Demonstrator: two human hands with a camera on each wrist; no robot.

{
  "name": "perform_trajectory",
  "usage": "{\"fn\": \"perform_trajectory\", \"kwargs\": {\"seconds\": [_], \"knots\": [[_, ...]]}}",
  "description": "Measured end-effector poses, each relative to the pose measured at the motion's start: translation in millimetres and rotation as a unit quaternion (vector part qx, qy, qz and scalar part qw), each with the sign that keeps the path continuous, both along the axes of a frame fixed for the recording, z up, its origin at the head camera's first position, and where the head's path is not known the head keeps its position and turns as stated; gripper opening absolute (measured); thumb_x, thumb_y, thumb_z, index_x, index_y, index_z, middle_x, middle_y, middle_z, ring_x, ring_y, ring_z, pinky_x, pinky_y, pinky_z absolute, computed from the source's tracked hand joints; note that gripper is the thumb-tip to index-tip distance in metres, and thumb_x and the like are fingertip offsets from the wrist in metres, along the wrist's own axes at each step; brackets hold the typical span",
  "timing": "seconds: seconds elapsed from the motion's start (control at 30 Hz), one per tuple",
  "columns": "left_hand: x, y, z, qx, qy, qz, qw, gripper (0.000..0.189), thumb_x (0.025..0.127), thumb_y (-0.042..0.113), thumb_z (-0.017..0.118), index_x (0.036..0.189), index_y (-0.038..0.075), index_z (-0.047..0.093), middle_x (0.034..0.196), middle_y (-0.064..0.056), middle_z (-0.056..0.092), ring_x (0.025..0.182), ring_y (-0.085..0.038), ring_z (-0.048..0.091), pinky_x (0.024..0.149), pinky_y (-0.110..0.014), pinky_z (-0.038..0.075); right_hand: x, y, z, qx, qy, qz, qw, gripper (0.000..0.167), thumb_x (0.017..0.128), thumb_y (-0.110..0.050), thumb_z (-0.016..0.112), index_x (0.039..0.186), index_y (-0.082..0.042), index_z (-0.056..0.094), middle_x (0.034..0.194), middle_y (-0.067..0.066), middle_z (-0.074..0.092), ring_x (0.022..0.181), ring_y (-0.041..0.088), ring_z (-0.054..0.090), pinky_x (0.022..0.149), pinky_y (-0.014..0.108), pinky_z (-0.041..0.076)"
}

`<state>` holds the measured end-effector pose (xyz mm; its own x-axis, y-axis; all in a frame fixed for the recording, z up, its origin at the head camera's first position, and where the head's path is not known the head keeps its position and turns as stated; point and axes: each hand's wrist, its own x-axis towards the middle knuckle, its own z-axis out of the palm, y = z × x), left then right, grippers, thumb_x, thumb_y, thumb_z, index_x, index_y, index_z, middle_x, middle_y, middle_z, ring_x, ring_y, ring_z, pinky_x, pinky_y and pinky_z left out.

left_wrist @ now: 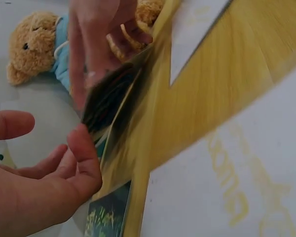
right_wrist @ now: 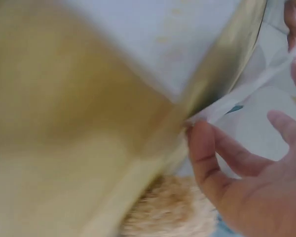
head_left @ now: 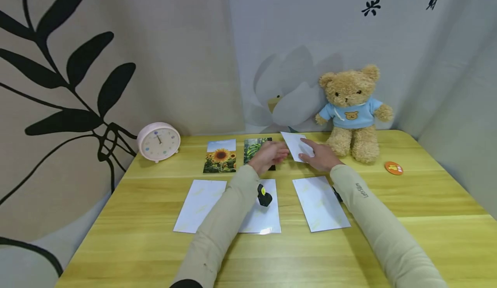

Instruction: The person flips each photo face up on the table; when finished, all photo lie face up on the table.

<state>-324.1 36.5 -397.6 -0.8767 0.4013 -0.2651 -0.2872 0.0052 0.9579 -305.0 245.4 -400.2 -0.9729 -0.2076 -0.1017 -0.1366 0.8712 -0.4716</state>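
Turning or placing one small card (head_left: 295, 145) appears to be the step in hand: it is tilted, white side towards the head camera and a dark printed side showing in the left wrist view. It sits just right of the upper centre of the frame, near the back edge of the wooden counter (head_left: 303, 262). The right hand (head_left: 322, 155) pinches its right edge; the left hand (head_left: 271, 153) has its grip loose, thumb apart from the fingers, close by the opposite edge, and whether it touches I cannot tell. To its left lie a sunflower picture (head_left: 220, 158) and a green-leaf picture (head_left: 252, 147), the latter partly covered by the left hand. If the card is to join that row, the next move calls for levelling it and drawing the left fingers clear. The teddy bear (head_left: 351, 111) stands just beside the right hand, leaving little room there. Three white sheets, left (head_left: 202, 204), middle (head_left: 268, 216) and right (head_left: 321, 204), lie below centre, the middle one partly hidden by the left sleeve (head_left: 221, 223). A pink clock (head_left: 159, 142) at centre left and an orange disc (head_left: 394, 168) at centre right stand well apart, in nobody's way.
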Motion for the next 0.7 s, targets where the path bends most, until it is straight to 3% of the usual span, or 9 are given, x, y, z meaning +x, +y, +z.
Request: {"fn": "perform_trajectory", "kwargs": {"seconds": [0.13, 0.33, 0.47, 0.6, 0.7], "knots": [[1.8, 4.9, 0.0, 0.023, -0.005, 0.019, 0.9996, 0.042, 0.106, 0.017, 0.046, 0.146, 0.003, 0.047, 0.122, -0.013, 0.068, 0.127, -0.033, 0.059, 0.108, -0.043, 0.047, -4.0, -9.3, 2.0, 0.023, 0.005, 0.003, 0.9997, 0.063, 0.105, -0.053, 0.038, 0.161, -0.025, 0.025, 0.152, 0.025, 0.047, 0.135, 0.048, 0.049, 0.111, 0.062, 0.039], [3.0, 13.9, -1.7, 0.039, 0.001, 0.030, 0.9988, 0.043, 0.104, 0.013, 0.049, 0.147, 0.015, 0.048, 0.097, -0.001, 0.066, 0.102, -0.023, 0.066, 0.093, -0.036, 0.050, -5.4, -12.2, 6.2, 0.020, 0.000, 0.012, 0.9997, 0.062, 0.106, -0.057, 0.029, 0.160, -0.026, 0.027, 0.137, 0.023, 0.061, 0.124, 0.043, 0.059, 0.103, 0.060, 0.045], [4.1, 17.3, -3.2, 0.046, 0.003, 0.050, 0.9977, 0.042, 0.102, 0.013, 0.053, 0.143, 0.018, 0.052, 0.097, -0.002, 0.068, 0.101, -0.024, 0.067, 0.084, -0.032, 0.051, -3.5, -10.9, 8.4, -0.004, 0.013, 0.015, 0.9998, 0.059, 0.106, -0.055, 0.033, 0.159, -0.028, 0.031, 0.128, 0.022, 0.065, 0.113, 0.038, 0.064, 0.096, 0.055, 0.049], [3.9, 18.8, -5.7, 0.058, 0.001, 0.052, 0.9969, 0.039, 0.102, 0.016, 0.054, 0.142, 0.020, 0.053, 0.107, -0.005, 0.070, 0.108, -0.028, 0.066, 0.078, -0.029, 0.050, -0.1, -10.5, 10.1, -0.029, 0.035, 0.027, 0.9986, 0.056, 0.107, -0.046, 0.039, 0.158, -0.023, 0.034, 0.130, 0.025, 0.064, 0.113, 0.038, 0.064, 0.095, 0.054, 0.050], [3.0, 21.3, -6.2, 0.071, -0.005, 0.051, 0.9962, 0.038, 0.102, 0.014, 0.054, 0.139, 0.022, 0.055, 0.113, -0.008, 0.072, 0.103, -0.024, 0.067, 0.075, -0.027, 0.050, 2.7, -8.4, 11.7, -0.047, 0.051, 0.035, 0.9970, 0.054, 0.108, -0.039, 0.042, 0.157, -0.018, 0.035, 0.131, 0.028, 0.063, 0.114, 0.041, 0.063, 0.095, 0.055, 0.050]]}}
